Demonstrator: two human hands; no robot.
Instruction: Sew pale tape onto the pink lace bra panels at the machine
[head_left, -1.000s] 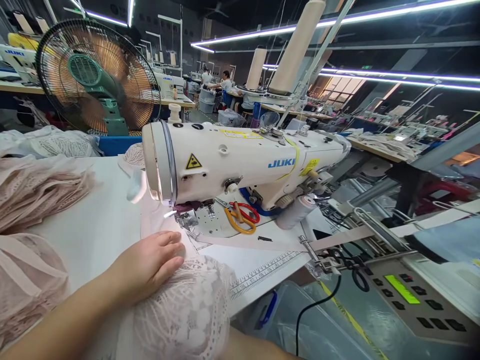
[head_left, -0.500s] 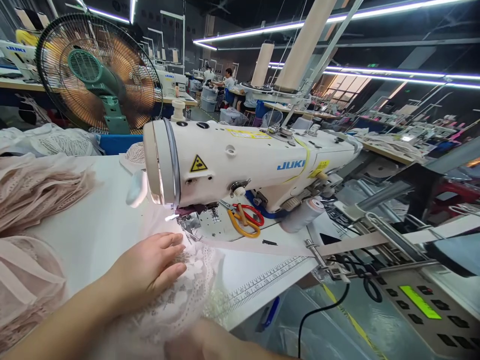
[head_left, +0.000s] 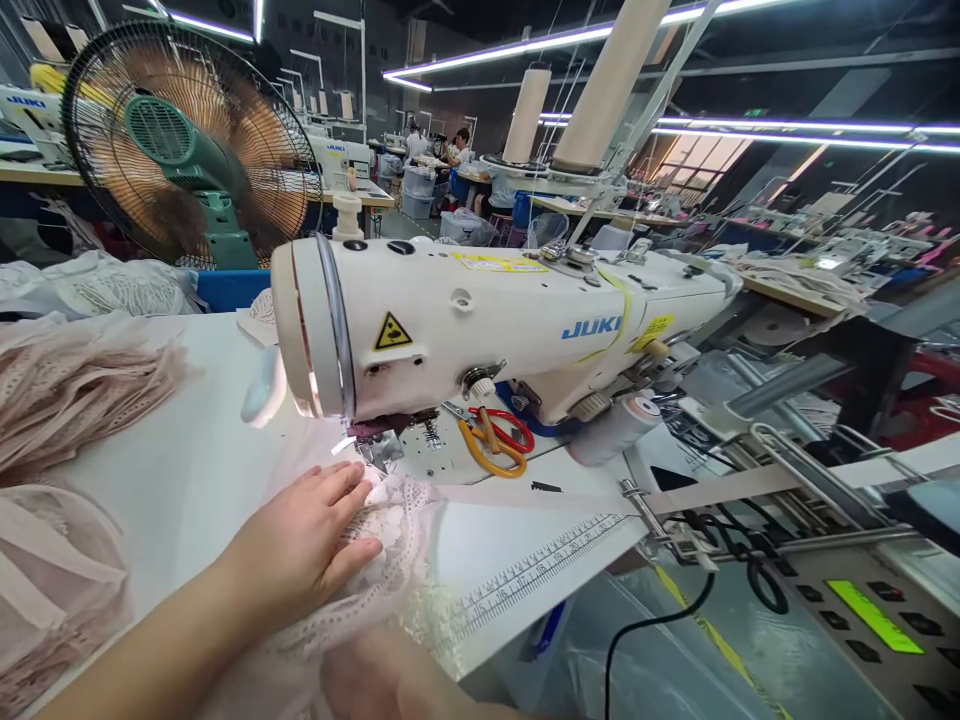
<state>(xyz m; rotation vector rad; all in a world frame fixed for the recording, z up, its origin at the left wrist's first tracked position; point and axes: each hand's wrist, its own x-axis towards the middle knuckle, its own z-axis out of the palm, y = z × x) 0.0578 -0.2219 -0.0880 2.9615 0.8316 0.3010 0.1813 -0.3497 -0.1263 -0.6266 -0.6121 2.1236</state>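
Under machine head (head_left: 487,320): lace (head_left: 401,515) on table (head_left: 187,470), edge just beside presser foot (head_left: 379,448). Your L hand (head_left: 300,545) lies flat on it, fingers together, tips near foot. R hand (head_left: 375,680) blurred at btm, fingers can't tell. Risk: fingertips slip under foot; loose lace bunches.

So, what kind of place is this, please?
Most likely a garment factory's sewing floor: an industrial JUKI sewing machine, stacks of pink lace pieces beside it, and more machine stations with people at work in the background.
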